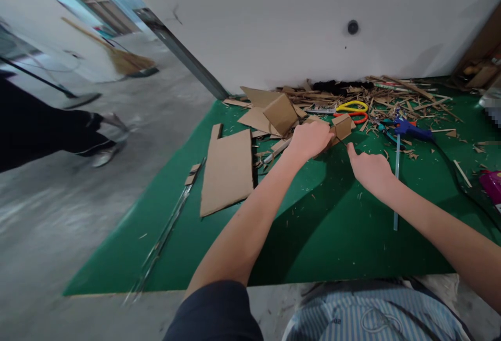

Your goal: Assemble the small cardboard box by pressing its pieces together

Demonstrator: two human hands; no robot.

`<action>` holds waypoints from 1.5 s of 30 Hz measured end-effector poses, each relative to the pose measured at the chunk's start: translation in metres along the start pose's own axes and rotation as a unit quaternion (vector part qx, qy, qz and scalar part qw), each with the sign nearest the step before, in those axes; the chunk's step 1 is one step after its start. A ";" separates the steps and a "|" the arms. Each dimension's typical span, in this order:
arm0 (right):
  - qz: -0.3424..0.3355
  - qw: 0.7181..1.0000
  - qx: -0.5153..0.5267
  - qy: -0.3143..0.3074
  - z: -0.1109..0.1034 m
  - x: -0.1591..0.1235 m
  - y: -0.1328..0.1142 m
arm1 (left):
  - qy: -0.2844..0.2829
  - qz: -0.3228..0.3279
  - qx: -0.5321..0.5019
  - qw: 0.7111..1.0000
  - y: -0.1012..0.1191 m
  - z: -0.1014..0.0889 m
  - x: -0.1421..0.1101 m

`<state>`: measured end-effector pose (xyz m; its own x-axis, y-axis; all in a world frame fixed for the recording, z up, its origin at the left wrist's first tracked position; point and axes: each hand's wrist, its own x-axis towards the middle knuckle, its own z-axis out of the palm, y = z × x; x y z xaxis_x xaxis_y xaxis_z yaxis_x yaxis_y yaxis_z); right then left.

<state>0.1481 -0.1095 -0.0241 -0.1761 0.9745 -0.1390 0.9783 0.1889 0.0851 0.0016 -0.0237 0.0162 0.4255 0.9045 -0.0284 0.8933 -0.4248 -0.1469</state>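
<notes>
My left hand (310, 138) is closed round a small folded cardboard piece (342, 126) on the green mat (313, 226). My right hand (370, 168) rests just right of it, fingers curled in and thumb stretched toward the cardboard; whether it holds anything is hidden. A small cardboard box (280, 114) stands just behind my left hand. Scissors (351, 110) with yellow and orange handles lie beyond the cardboard piece. A blue glue gun (409, 130) lies to the right, with a clear glue stick (396, 184) running down beside my right wrist.
A large flat cardboard sheet (227, 170) lies at the left of the mat, a metal ruler (168, 231) along its left edge. Cardboard scraps (391, 93) pile against the white wall. Another person's legs (58, 130) and a broom (117, 57) are on the floor at left.
</notes>
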 end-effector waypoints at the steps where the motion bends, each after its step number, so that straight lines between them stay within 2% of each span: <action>1: 0.000 1.000 0.000 -0.002 0.000 0.000 0.000 | 0.001 0.000 0.000 1.000 0.000 0.000 0.000; 18: 0.004 0.999 -0.003 -0.052 -0.005 -0.004 0.005 | -0.011 -0.010 0.002 1.000 0.002 -0.003 -0.001; 32: -0.003 0.999 -0.017 -0.042 -0.002 -0.011 0.005 | -0.016 -0.012 -0.009 1.000 0.001 -0.002 0.000; 45: -0.004 0.997 -0.032 -0.065 -0.001 -0.020 0.014 | -0.023 -0.003 -0.011 1.000 0.000 -0.003 0.001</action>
<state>0.1652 -0.1258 -0.0193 -0.1641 0.9500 -0.2658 0.9672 0.2079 0.1457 0.0029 -0.0231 0.0195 0.4137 0.9075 -0.0730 0.8989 -0.4199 -0.1249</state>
